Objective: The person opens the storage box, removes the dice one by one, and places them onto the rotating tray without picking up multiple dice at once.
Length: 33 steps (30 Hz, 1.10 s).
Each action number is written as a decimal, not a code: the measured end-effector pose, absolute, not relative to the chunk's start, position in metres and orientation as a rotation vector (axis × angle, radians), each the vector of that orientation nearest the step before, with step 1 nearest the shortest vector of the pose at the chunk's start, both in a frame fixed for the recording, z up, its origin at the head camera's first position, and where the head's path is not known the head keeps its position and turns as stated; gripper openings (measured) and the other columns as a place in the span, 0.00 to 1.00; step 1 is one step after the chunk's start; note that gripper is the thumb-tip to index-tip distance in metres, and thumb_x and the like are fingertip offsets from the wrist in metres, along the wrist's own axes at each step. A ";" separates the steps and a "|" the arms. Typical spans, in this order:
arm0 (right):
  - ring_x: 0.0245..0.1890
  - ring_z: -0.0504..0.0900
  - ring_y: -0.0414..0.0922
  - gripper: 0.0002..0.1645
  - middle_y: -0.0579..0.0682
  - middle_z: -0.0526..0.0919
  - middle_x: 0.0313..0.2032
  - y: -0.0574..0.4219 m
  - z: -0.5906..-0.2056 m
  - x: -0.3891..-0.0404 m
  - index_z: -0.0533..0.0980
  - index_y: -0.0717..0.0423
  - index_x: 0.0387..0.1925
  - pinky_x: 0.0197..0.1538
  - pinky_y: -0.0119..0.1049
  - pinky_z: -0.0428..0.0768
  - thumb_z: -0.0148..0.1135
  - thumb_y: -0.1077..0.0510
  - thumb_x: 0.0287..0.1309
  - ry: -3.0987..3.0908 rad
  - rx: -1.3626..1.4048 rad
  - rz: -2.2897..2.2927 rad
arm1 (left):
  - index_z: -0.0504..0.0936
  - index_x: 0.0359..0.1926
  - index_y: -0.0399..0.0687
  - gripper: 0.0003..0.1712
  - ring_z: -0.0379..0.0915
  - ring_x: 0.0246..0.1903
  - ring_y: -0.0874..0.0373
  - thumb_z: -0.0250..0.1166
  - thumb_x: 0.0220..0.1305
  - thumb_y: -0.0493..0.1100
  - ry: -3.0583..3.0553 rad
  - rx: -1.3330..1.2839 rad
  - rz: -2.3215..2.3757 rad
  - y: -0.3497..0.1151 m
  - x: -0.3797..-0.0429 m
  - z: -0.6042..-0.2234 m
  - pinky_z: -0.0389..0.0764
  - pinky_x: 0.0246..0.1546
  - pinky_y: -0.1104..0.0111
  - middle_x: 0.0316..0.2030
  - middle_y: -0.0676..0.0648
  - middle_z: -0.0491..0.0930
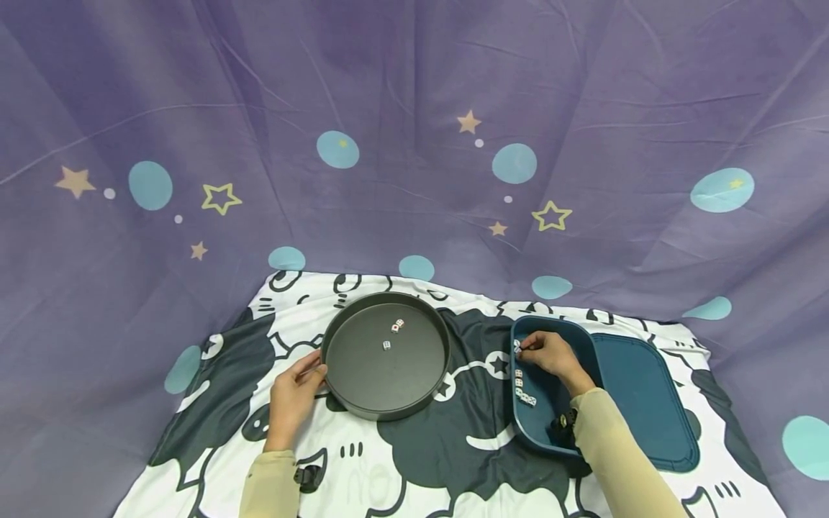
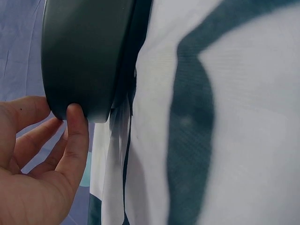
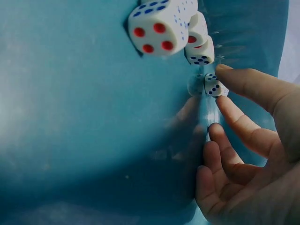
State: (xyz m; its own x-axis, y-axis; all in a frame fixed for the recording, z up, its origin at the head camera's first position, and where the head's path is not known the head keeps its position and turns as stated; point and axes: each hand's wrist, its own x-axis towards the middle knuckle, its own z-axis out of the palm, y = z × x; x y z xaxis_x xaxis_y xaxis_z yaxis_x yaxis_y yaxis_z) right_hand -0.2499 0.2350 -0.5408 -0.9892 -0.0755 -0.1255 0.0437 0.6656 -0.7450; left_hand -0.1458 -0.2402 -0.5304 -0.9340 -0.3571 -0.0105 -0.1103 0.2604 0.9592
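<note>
A dark round pan [image 1: 382, 388] lies on the patterned cloth with three white dice inside, one of them a die [image 1: 386, 345] near the middle. At its left side my left hand [image 1: 293, 403] holds the rim, fingers at the edge and thumb against the outer wall [image 2: 86, 51]. My right hand [image 1: 550, 352] reaches into a blue rectangular container [image 1: 544, 417]. Its thumb and a finger pinch a white die [image 3: 213, 85] by the container's left wall. Several other dice [image 3: 159, 33] with red and blue dots line that wall.
A flat blue lid [image 1: 648, 403] lies right of the container, against its side. The black-and-white cartoon cloth [image 1: 363, 467] covers the surface. A purple curtain [image 1: 401, 201] with stars and dots hangs behind.
</note>
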 end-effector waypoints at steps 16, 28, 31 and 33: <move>0.29 0.79 0.43 0.08 0.48 0.84 0.29 0.234 -0.541 -0.249 0.83 0.61 0.34 0.31 0.34 0.78 0.74 0.64 0.51 2.758 -0.071 -1.251 | 0.79 0.61 0.38 0.21 0.82 0.40 0.71 0.66 0.69 0.38 -2.342 0.438 -1.712 -0.240 -0.146 -0.533 0.86 0.38 0.74 0.53 0.39 0.83; 0.37 0.81 0.47 0.10 0.51 0.85 0.36 0.236 -0.519 -0.244 0.83 0.61 0.39 0.37 0.37 0.80 0.73 0.59 0.57 2.757 -0.082 -1.307 | 0.79 0.61 0.38 0.22 0.81 0.39 0.73 0.66 0.68 0.38 -2.331 0.445 -1.727 -0.241 -0.145 -0.534 0.86 0.39 0.75 0.53 0.39 0.82; 0.39 0.80 0.49 0.12 0.51 0.85 0.37 0.234 -0.511 -0.243 0.83 0.59 0.39 0.39 0.39 0.80 0.74 0.57 0.57 2.763 -0.083 -1.310 | 0.79 0.62 0.38 0.22 0.81 0.39 0.73 0.66 0.69 0.38 -2.331 0.445 -1.732 -0.241 -0.146 -0.534 0.86 0.39 0.75 0.53 0.39 0.82; 0.40 0.80 0.49 0.12 0.51 0.85 0.38 0.233 -0.506 -0.242 0.83 0.58 0.40 0.40 0.40 0.80 0.74 0.56 0.57 2.765 -0.089 -1.315 | 0.79 0.62 0.38 0.22 0.81 0.39 0.73 0.66 0.69 0.37 -2.329 0.447 -1.737 -0.241 -0.146 -0.534 0.86 0.39 0.75 0.53 0.39 0.82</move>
